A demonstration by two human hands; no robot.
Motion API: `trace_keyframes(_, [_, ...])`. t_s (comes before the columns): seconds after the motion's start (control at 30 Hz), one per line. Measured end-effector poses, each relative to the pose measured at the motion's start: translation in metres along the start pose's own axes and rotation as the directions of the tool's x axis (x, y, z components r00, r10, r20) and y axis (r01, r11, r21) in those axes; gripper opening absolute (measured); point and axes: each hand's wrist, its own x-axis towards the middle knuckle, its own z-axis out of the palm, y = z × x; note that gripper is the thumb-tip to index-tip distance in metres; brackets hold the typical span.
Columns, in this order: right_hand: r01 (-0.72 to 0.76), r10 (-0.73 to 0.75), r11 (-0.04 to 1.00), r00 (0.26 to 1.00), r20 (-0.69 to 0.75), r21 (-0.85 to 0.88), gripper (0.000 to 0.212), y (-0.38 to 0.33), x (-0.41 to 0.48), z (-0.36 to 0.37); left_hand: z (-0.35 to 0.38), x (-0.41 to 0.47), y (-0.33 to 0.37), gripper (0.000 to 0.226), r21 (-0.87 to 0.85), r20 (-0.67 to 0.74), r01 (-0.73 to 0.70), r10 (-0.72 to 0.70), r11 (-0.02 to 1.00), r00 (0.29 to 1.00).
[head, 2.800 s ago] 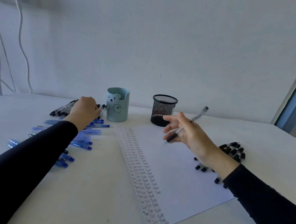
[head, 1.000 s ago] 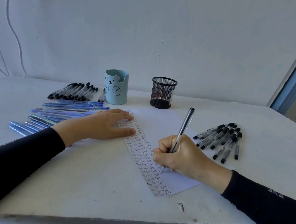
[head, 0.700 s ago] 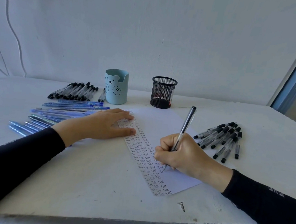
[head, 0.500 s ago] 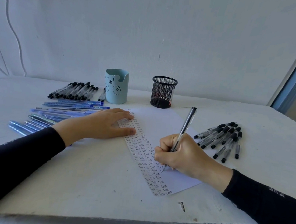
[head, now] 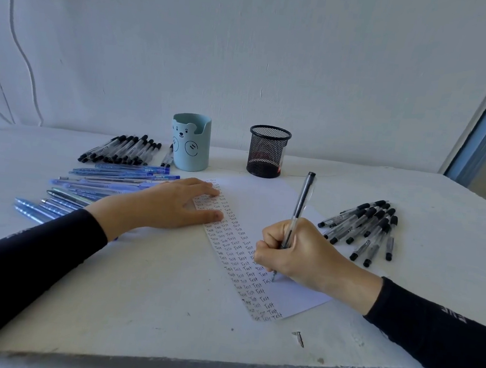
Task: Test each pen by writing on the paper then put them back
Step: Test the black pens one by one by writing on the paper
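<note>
Right hand (head: 300,254) grips pen (head: 299,210), tip on paper (head: 266,204).

Your white paper sheet (head: 264,198) mid white table (head: 147,308), pale-blue bear pen cup (head: 190,144) behind it L, black mesh pen cup (head: 267,153) behind R, blue pens (head: 116,175) + black-capped clear pens (head: 119,148) L of sheet, 2nd black-capped bunch (head: 363,226) R of sheet

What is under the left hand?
The left hand lies flat, fingertips on the far left edge of the white paper sheet, covering some handwritten "Test" rows. Whatever is beneath the palm is hidden.
</note>
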Motion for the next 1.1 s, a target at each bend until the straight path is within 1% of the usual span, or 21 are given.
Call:
trace_keyframes(0.03, [0.0,0.0,1.0,1.0,-0.002,0.015,0.052,0.001,0.0,0.0,0.0,0.0,0.0,0.095,-0.001,0.0,-0.002,0.002,1.0,1.0])
trace_keyframes(0.1, [0.007,-0.008,0.999,1.0,0.006,0.036,0.053,0.002,0.001,0.0,-0.001,0.0,0.0,0.099,-0.001,-0.001,-0.001,0.001,1.0,1.0])
trace_keyframes(0.2, [0.013,-0.013,1.0,1.0,0.004,0.006,0.055,0.004,0.0,0.001,0.0,-0.001,0.0,0.103,-0.006,-0.004,-0.002,0.002,1.0,1.0])
trace_keyframes(0.33, [-0.019,0.019,1.0,1.0,-0.007,-0.01,0.047,-0.002,0.001,-0.003,0.001,0.0,0.0,0.103,-0.003,-0.007,-0.003,0.003,1.0,1.0])
trace_keyframes(0.4, [-0.018,0.018,1.0,1.0,0.014,0.026,0.052,-0.009,0.002,-0.007,0.001,0.0,0.0,0.103,-0.002,-0.004,-0.003,0.003,1.0,1.0])
trace_keyframes(0.47, [0.005,-0.006,1.0,1.0,0.023,0.028,0.056,-0.018,0.007,-0.011,0.0,-0.001,0.0,0.097,0.001,-0.004,-0.003,0.003,1.0,1.0])
trace_keyframes(0.53, [0.023,-0.023,1.0,1.0,-0.012,-0.002,0.048,-0.026,0.014,-0.018,-0.001,-0.001,0.0,0.084,0.038,-0.012,-0.004,0.005,0.999,1.0])
trace_keyframes(0.6, [-0.001,0.0,1.0,1.0,-0.021,-0.031,0.041,-0.029,0.026,-0.029,-0.003,-0.001,-0.003,0.078,0.087,-0.043,-0.006,0.01,0.996,0.999])
trace_keyframes(0.7, [0.034,-0.035,0.99,0.999,-0.007,-0.134,0.031,-0.022,0.042,-0.039,-0.004,-0.003,-0.008,0.088,0.103,-0.101,0.011,0.0,0.995,0.995])
trace_keyframes(0.77, [0.083,-0.084,0.982,0.996,0.007,-0.171,0.028,-0.011,0.048,-0.04,-0.005,-0.002,-0.01,0.085,0.1,-0.114,0.026,-0.015,0.995,0.993])
trace_keyframes(0.83, [0.121,-0.119,0.957,0.993,0.024,-0.263,0.032,0.0,0.049,-0.037,-0.006,-0.001,-0.013,0.086,0.099,-0.108,0.03,-0.02,0.995,0.994])
trace_keyframes(0.93, [0.14,-0.136,0.908,0.99,0.04,-0.396,0.038,0.012,0.05,-0.033,-0.01,0.001,-0.018,0.103,0.093,-0.077,0.032,-0.025,0.995,0.997])
trace_keyframes(1.0, [0.153,-0.153,0.901,0.988,0.031,-0.407,0.038,0.015,0.051,-0.032,-0.013,0.001,-0.018,0.102,0.093,-0.026,0.045,-0.043,0.995,0.999])
trace_keyframes(1.1, [0.141,-0.142,0.926,0.99,0.024,-0.349,0.022,0.016,0.05,-0.028,-0.012,0.001,-0.017,0.1,0.108,-0.002,0.065,-0.065,0.992,0.998])
